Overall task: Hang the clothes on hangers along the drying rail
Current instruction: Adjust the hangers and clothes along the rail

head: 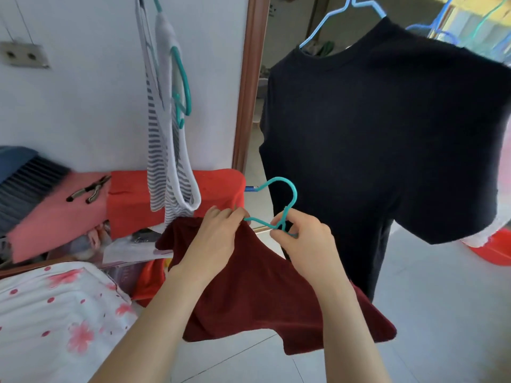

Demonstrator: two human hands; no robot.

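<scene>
The left hand [215, 236] is closest, its fingers curled and gripping the top edge of the maroon garment [249, 294] where the arm of the teal hanger [287, 194] enters the cloth. The right hand [304, 239] pinches the hanger's neck just below the hook, between thumb and fingers. The garment droops between both forearms, above the tiled floor. Just behind, a black T-shirt [387, 134] hangs on a blue hanger [331, 17]. To the left, a striped garment [157, 134] hangs by the wall, with pliers [88, 189] on a pink cloth [49, 225] nearby.
</scene>
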